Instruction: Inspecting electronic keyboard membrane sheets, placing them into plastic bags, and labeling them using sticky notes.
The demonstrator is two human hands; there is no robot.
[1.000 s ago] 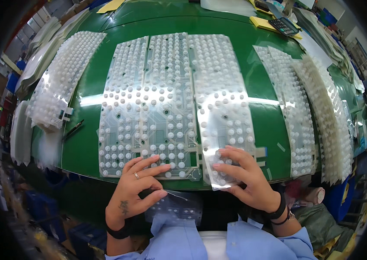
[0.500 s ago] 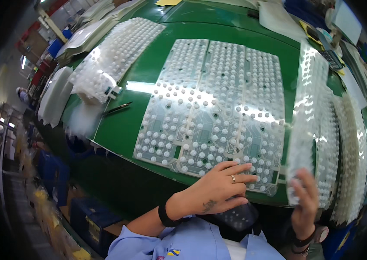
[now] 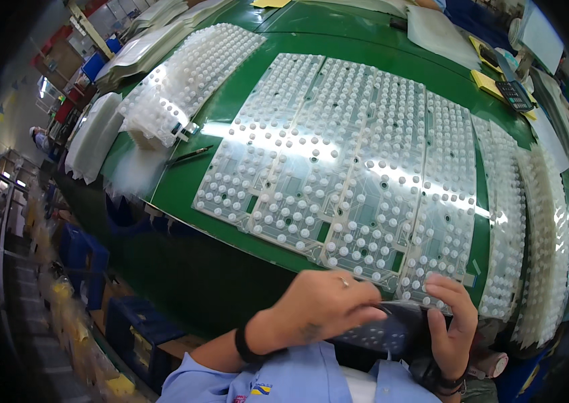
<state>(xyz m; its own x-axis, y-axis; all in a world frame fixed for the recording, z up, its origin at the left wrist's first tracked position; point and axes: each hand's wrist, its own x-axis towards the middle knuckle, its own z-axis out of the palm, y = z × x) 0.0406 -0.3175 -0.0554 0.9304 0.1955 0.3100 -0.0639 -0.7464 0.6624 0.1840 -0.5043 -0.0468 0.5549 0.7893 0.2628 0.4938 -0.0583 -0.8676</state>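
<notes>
Several translucent keyboard membrane sheets (image 3: pixel 355 215) with white rubber domes lie side by side on the green table. My left hand (image 3: pixel 328 302) is at their near edge with its fingers curled together. Its fingertips are partly hidden, so I cannot tell whether it pinches an edge. My right hand (image 3: pixel 455 322) is at the near end of the rightmost laid-out sheet (image 3: pixel 447 201). Its fingers are bent over that end and the thumb is held apart.
A stack of domed sheets (image 3: pixel 197 70) and a pen-like tool (image 3: pixel 190 156) lie at left. More domed sheets (image 3: pixel 504 221) line the right side, with a calculator (image 3: pixel 514 96) beyond. White sheets (image 3: pixel 136 57) are piled at far left. The table's near edge (image 3: pixel 230 236) curves across.
My right hand has brought a sheet from the right and laid it beside the others. The laid-out sheets appear further left. My left hand has drawn back from the domes, its fingers curling.
</notes>
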